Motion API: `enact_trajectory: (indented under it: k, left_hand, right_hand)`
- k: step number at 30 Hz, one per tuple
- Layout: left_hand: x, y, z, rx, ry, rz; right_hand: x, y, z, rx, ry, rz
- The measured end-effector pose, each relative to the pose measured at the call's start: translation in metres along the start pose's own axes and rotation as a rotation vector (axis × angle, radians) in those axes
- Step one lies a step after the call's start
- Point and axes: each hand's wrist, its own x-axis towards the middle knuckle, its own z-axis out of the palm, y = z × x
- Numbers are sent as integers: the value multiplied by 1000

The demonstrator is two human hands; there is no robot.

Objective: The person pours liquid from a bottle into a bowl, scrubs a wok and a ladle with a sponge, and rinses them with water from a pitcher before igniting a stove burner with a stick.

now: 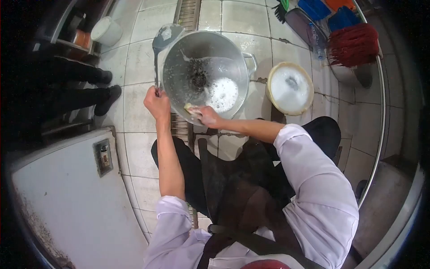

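Observation:
A large metal pot (172, 58) stands on the tiled floor in front of me, with white suds (224, 95) and a dark patch (199, 80) inside. My left hand (157, 104) is closed around the handle end of a long dark ladle or spatula (156, 58), held along the pot's left side. Its broad head, with foam on it, is by the upper left rim. At the near rim, my right hand (209, 116) presses a pale yellowish sponge (191, 109) against the inner wall. To the right sits a tub (269, 87) of foamy water.
Another person's dark-clad legs (71, 96) are at left. A white bucket (106, 32) stands behind them. A white cabinet or fridge door (71, 193) is at lower left. A drain grate (188, 15) crosses the floor. At right are a red broom (354, 45), a plastic bottle (317, 45) and a metal rail (381, 112).

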Motion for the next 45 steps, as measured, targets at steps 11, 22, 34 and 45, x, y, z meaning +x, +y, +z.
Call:
enact_trajectory:
  k: [11,22,34,45]
  left_hand:
    - [2,-1,12,-17,-57,-70]
    - [-15,0,34,-4,-25,-128]
    - [-20,-20,47,32,77,-228]
    - [-29,-4,48,-178,179,-267]
  right_hand:
    - [79,182,-190,-1356,-208,-62]
    - [124,107,-14,-545,256,-227]
    - [70,147,-86,-1456,-255,487]
    - [147,-12,-12,-25,266,317]
